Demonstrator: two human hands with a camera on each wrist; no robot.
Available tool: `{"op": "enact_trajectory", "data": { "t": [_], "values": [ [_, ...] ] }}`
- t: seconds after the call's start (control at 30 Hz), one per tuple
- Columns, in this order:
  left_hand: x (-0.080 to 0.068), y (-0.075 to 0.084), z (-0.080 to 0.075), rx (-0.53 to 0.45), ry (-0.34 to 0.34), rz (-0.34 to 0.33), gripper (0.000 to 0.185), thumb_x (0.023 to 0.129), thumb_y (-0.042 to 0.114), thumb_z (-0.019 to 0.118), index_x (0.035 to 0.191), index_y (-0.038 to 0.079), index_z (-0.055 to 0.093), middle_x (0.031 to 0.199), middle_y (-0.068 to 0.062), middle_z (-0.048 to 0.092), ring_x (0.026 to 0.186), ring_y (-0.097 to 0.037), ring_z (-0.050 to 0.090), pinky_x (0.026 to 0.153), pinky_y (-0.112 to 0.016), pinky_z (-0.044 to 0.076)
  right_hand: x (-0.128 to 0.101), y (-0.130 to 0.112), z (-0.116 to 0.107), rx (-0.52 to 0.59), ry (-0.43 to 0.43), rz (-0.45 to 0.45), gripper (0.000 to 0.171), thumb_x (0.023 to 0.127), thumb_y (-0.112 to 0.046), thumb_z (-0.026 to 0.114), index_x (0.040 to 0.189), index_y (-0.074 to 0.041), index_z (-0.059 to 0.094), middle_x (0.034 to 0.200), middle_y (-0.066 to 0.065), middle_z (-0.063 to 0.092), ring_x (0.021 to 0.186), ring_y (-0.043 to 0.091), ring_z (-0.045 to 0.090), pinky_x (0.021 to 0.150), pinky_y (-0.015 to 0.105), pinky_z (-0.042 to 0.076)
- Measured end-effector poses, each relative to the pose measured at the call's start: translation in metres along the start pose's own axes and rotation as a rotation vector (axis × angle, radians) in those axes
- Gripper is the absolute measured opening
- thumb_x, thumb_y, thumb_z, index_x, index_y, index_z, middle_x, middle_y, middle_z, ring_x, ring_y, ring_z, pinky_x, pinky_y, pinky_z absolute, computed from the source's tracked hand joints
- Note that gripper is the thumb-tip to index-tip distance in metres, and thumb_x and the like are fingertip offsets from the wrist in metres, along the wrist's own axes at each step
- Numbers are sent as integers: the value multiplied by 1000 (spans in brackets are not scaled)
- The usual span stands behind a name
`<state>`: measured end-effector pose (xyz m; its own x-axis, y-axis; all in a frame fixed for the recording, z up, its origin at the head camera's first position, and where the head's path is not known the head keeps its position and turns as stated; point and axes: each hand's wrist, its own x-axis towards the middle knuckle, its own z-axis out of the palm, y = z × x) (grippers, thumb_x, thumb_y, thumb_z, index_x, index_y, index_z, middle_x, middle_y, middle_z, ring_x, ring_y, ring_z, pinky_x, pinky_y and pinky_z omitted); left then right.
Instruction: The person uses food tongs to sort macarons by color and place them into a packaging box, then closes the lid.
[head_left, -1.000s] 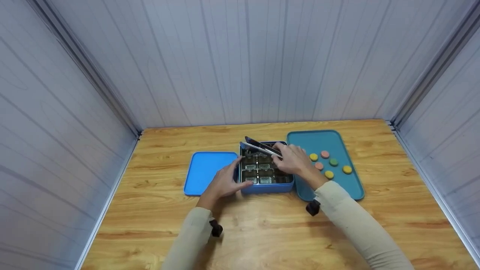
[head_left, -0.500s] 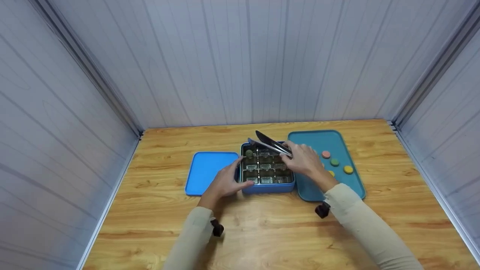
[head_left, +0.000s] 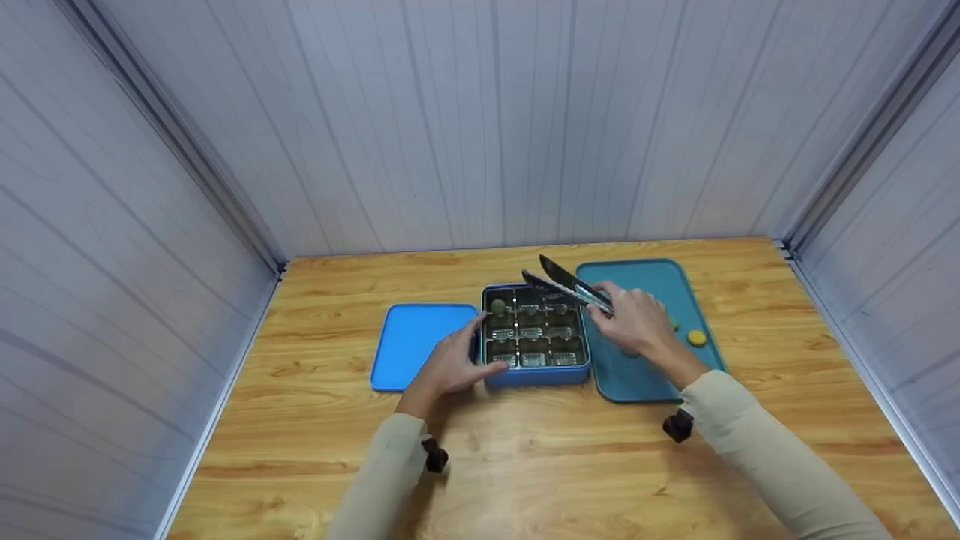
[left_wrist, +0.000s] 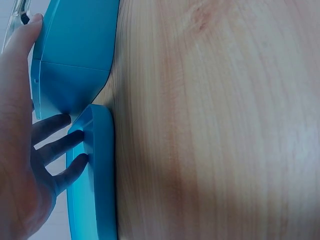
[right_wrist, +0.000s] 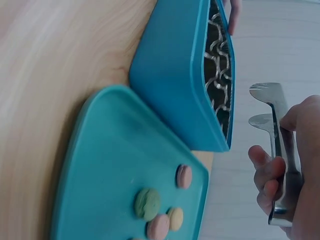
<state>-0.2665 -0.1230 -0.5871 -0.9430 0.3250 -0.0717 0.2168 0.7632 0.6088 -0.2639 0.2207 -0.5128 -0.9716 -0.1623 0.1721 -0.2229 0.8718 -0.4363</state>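
My left hand [head_left: 451, 361] rests at the near left corner of a blue box [head_left: 536, 377], thumb over the front rim and fingers spread loosely. Inside, a clear insert is split into several compartments, and a green macaron [head_left: 498, 307] lies in the far left one. My right hand [head_left: 636, 321] grips metal tongs [right_wrist: 287, 165] whose tips stand apart with nothing between them. They hang over the box's far right corner in the head view. On the teal tray [right_wrist: 100, 165] lie pink macarons [right_wrist: 184, 176], another green macaron [right_wrist: 147, 204] and yellow ones [head_left: 696, 338], partly hidden by my right hand.
A flat blue lid [head_left: 409, 345] lies left of the box, rim upward, right beside it. The tray adjoins the box's right side. All stand on a wooden table [head_left: 540, 465] enclosed by pale panel walls [head_left: 525, 127].
The tongs in my right hand have moved right and away from the far left compartment, where the green macaron now shows. My left hand has stayed at the box.
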Motion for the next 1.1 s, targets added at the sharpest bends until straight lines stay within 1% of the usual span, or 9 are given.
{"op": "enact_trajectory", "data": {
  "t": [0.1,0.27,0.43,0.53,0.7,0.83,1.0,1.1],
  "values": [
    [0,0,1,1,4,16,110,94,67,82,180,24,29,179,-21,45,164,-49,46,134,-72,37,-6,9,-2,-9,-1,-2,49,110,-34,68,150,-6,68,56,-4,45,47,12,36,46,28,25],
    [0,0,1,2,4,48,108,95,64,82,180,21,30,178,-22,47,163,-50,48,133,-72,39,-19,25,-5,-40,28,-26,46,109,-30,68,145,-3,70,56,-2,47,46,13,37,46,28,25],
    [1,1,-1,-3,4,40,109,95,64,82,180,23,29,178,-22,47,163,-50,47,133,-72,38,-29,38,-11,-46,35,-38,44,109,-28,68,143,0,70,61,3,58,47,13,43,45,27,29],
    [0,0,-1,-5,1,32,109,95,64,82,180,23,29,179,-21,46,164,-49,47,133,-72,38,-33,45,-15,-51,39,-41,43,109,-27,67,142,0,69,65,6,61,48,14,45,45,28,32],
    [0,-1,0,-3,1,38,110,94,67,82,180,23,29,179,-21,46,164,-49,47,133,-71,40,-41,57,-20,-73,47,-51,42,108,-25,68,141,2,67,63,5,58,49,14,44,47,28,32],
    [0,-1,0,0,9,39,111,94,68,82,180,23,29,178,-20,47,163,-48,49,133,-70,40,-46,66,-24,-105,70,-63,42,108,-25,69,140,2,66,62,4,54,49,16,44,48,29,32],
    [0,-1,0,-3,9,35,112,93,68,82,180,23,29,177,-21,48,163,-48,49,133,-70,40,-53,77,-32,-145,72,-63,41,108,-26,70,138,1,66,63,7,57,50,19,46,48,31,33],
    [0,0,-1,-2,7,29,110,94,66,83,180,23,29,177,-22,49,162,-49,49,132,-71,41,-59,83,-36,-162,66,-69,40,107,-25,70,137,1,66,63,7,57,50,18,46,48,30,32]
  ]
}}
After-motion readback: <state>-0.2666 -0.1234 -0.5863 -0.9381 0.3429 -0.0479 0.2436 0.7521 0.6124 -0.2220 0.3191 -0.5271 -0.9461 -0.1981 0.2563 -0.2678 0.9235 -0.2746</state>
